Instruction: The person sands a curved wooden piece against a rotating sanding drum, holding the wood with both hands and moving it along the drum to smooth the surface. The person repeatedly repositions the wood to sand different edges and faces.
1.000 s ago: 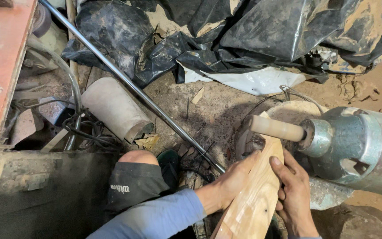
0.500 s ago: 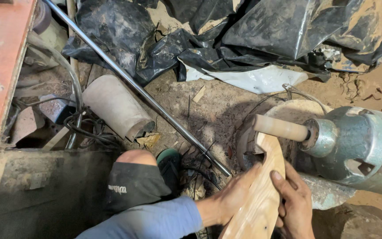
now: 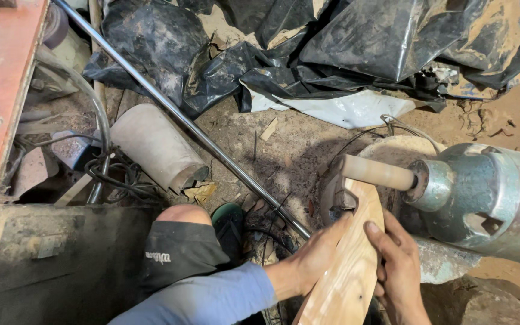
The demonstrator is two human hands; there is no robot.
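A curved wooden board (image 3: pixel 349 265) was gripped from both sides, left hand (image 3: pixel 315 257) and right hand (image 3: pixel 397 271) with fingers wrapped around its edges, its tip pressed beneath a motor's (image 3: pixel 482 201) wooden spindle (image 3: pixel 377 173).

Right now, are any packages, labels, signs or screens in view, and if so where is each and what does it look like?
No packages, signs or screens.
Logo print: small pale lettering on the dark shorts at the person's knee, lower centre-left.
Plastic sheeting: crumpled black sheets with a white piece, along the top; unmarked.
Left hand and right hand grip a curved pale wooden piece without a label.
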